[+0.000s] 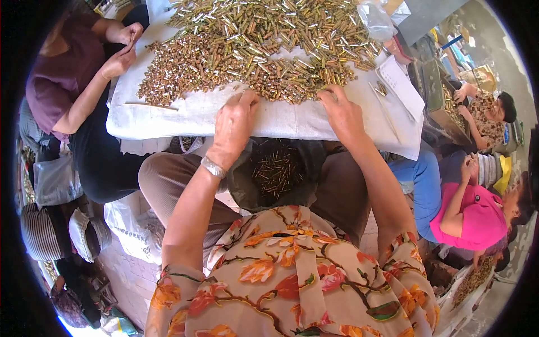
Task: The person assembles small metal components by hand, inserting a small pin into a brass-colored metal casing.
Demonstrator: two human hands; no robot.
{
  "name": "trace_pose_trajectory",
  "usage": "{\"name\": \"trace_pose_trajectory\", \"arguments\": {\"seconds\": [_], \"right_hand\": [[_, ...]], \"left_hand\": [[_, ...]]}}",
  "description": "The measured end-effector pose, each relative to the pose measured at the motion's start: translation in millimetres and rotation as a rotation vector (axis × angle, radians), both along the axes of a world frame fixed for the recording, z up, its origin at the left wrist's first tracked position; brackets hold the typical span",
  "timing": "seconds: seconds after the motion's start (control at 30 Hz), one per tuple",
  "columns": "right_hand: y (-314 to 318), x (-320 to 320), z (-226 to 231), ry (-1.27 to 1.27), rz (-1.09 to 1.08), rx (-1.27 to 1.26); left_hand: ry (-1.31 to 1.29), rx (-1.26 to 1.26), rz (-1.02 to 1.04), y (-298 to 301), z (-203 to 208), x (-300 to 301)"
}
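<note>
While loads of metal bits (269, 50) cover the counter (168, 126), fewer pieces (276, 171) sit in the near tub (240, 188); left hand (234, 121) and right hand (341, 115) look pinched, can't tell on what.

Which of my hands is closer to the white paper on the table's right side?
Right. Your right hand is left of the white paper, at the gold-coloured pile; your left hand is farther left.

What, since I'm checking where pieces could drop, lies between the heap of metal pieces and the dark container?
The head view shows a strip of white cloth between the heap of metal pieces and the dark container.
</note>
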State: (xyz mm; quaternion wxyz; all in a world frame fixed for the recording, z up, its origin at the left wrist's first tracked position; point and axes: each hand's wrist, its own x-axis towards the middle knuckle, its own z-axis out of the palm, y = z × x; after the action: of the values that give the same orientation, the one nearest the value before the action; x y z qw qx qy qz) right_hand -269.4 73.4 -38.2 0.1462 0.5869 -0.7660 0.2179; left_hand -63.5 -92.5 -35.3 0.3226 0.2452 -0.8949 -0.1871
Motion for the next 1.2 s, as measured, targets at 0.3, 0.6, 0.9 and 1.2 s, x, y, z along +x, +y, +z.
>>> {"name": "trace_pose_trajectory", "arguments": {"seconds": [0.3,0.6,0.9,1.2], "right_hand": [[46.2,111.1,69.6,-0.862,0.234,-0.171],[61.0,141.6,77.3,-0.801,0.229,-0.271],[64.3,147.0,74.7,-0.808,0.23,-0.292],[70.7,120.3,80.4,-1.11,0.43,-0.036]], "left_hand": [[0.486,1.388,-0.315,81.8,38.5,50.5],[0.615,1.383,-0.41,107.7,50.4,66.7],[0.571,1.191,-0.373,115.4,52.2,69.2],[0.24,1.383,-0.656,86.4,62.3,77.1]]}}
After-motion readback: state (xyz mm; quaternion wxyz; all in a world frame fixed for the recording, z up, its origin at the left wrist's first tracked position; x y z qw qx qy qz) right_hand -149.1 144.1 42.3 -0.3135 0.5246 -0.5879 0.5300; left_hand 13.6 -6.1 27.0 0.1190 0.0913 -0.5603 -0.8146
